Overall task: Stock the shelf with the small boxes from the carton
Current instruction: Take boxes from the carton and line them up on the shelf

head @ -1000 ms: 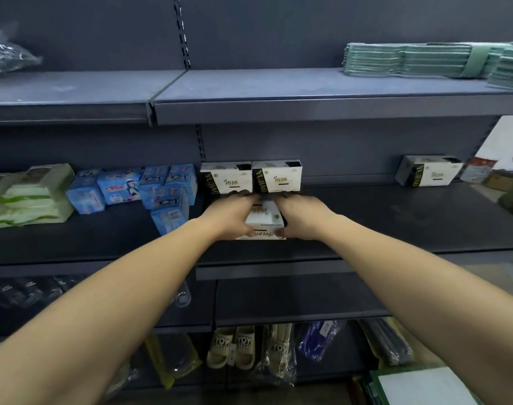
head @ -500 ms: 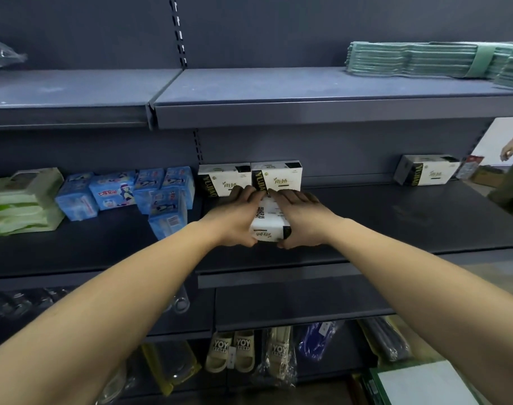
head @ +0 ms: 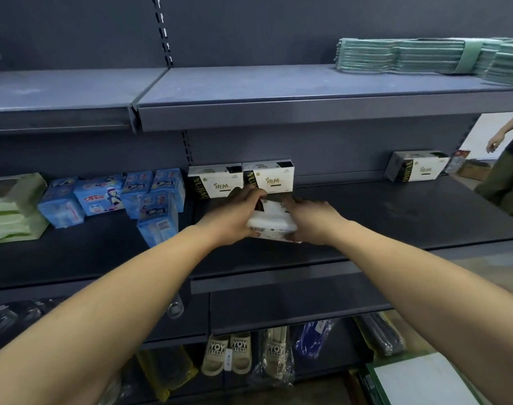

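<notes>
A small white box [head: 271,222] sits low over the dark middle shelf [head: 395,217], held from both sides. My left hand [head: 234,213] grips its left end and my right hand [head: 310,219] grips its right end. Just behind the held box, two matching white-and-black boxes [head: 212,182] [head: 269,178] stand side by side against the back wall. A third such box [head: 416,166] stands far right on the same shelf. The carton [head: 424,381] shows only as a green-edged corner at the bottom right.
Blue packets [head: 126,197] and green packs [head: 12,209] fill the shelf's left part. Folded green cloths [head: 424,55] lie on the upper shelf. Slippers [head: 229,353] and bagged goods sit on the bottom shelf. Another person [head: 509,171] stands at the right edge.
Both hands have carried the white box a little further back and right, closer to the two standing boxes. The view has shifted slightly left.
</notes>
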### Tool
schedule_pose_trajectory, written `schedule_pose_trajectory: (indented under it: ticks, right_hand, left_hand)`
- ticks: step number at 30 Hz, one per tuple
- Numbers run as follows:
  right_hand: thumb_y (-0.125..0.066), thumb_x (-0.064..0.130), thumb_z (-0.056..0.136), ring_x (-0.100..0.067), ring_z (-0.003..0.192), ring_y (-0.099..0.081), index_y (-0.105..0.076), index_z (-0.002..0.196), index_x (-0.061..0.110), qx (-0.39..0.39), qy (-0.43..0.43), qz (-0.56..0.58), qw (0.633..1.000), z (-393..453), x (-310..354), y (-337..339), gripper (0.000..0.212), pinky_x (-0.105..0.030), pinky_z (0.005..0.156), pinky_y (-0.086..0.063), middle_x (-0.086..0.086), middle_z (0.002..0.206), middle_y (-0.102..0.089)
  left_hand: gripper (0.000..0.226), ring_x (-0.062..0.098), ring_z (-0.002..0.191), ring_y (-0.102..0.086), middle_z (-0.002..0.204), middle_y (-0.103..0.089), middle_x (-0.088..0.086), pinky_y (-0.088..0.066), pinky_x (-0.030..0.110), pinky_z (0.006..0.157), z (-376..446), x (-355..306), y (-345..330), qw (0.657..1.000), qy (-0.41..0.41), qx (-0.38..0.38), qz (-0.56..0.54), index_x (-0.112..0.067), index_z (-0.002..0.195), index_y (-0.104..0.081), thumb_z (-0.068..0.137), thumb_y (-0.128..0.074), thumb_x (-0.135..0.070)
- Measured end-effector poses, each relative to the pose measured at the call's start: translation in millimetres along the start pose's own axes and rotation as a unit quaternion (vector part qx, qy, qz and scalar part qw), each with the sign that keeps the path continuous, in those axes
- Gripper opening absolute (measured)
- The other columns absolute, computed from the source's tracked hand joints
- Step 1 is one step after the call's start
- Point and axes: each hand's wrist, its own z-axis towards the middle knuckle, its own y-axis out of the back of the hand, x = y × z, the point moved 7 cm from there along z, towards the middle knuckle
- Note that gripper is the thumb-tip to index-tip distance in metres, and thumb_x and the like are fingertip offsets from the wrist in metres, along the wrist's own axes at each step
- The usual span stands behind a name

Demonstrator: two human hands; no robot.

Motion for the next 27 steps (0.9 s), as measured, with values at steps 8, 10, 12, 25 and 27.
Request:
schedule_pose_trajectory:
  ticks: [8, 10, 12, 25, 27]
  right_hand:
    - [-0.066, 0.031, 0.074, -0.027, 0.139, -0.026, -0.031, 0.142, 0.017, -0.060, -0.146, 0.202, 0.967, 8, -22, 5, 0.078, -0.048, 0.098, -0.043, -0.006, 0.148, -0.033]
    - [-0.064, 0.017, 0.079, -0.033, 0.127, -0.044, -0.041, 0.134, 0.016, 0.006, -0.246, 0.520, 0.818, 4, -23, -8, 0.060, -0.054, 0.099, -0.048, -0.009, 0.137, -0.046]
    - [-0.060, 0.017, 0.087, -0.036, 0.113, -0.058, -0.054, 0.124, 0.013, 0.065, -0.242, 0.757, 0.603, 4, -7, -17, 0.037, -0.057, 0.091, -0.052, -0.015, 0.122, -0.059]
    - [-0.084, 0.028, 0.059, -0.023, 0.112, -0.062, -0.032, 0.129, 0.022, -0.004, -0.130, 0.620, 0.773, 12, -33, -3, 0.087, -0.045, 0.096, -0.053, -0.011, 0.128, -0.054]
    - [-0.087, 0.040, 0.055, -0.021, 0.108, -0.065, -0.042, 0.128, 0.023, -0.024, -0.124, 0.599, 0.791, 19, -33, 1, 0.087, -0.051, 0.093, -0.054, -0.006, 0.121, -0.063]
  left_hand:
    - [0.061, 0.028, 0.114, -0.055, 0.128, -0.054, 0.005, -0.049, 0.040, 0.093, 6, 11, 2, 0.996, 0.082, -0.024, 0.024, -0.017, 0.133, -0.043, 0.080, -0.069, -0.032]
    - [0.059, 0.030, 0.112, -0.055, 0.127, -0.054, 0.008, -0.050, 0.042, 0.089, 8, 12, 4, 0.992, 0.103, -0.045, 0.052, -0.014, 0.133, -0.043, 0.081, -0.067, -0.028]
    - [0.062, 0.032, 0.115, -0.054, 0.131, -0.051, 0.009, -0.050, 0.043, 0.089, 9, 9, 4, 0.989, 0.108, -0.059, 0.080, -0.012, 0.137, -0.040, 0.083, -0.064, -0.027]
    - [0.084, 0.014, 0.125, -0.051, 0.143, -0.046, -0.008, -0.047, 0.038, 0.101, 6, 11, -7, 0.890, 0.172, 0.037, -0.421, -0.029, 0.147, -0.027, 0.081, -0.079, -0.019]
    - [0.076, 0.020, 0.111, -0.065, 0.129, -0.062, 0.002, -0.057, 0.047, 0.087, 7, 9, -16, 0.828, 0.188, 0.036, -0.527, -0.027, 0.141, -0.036, 0.080, -0.079, -0.008]
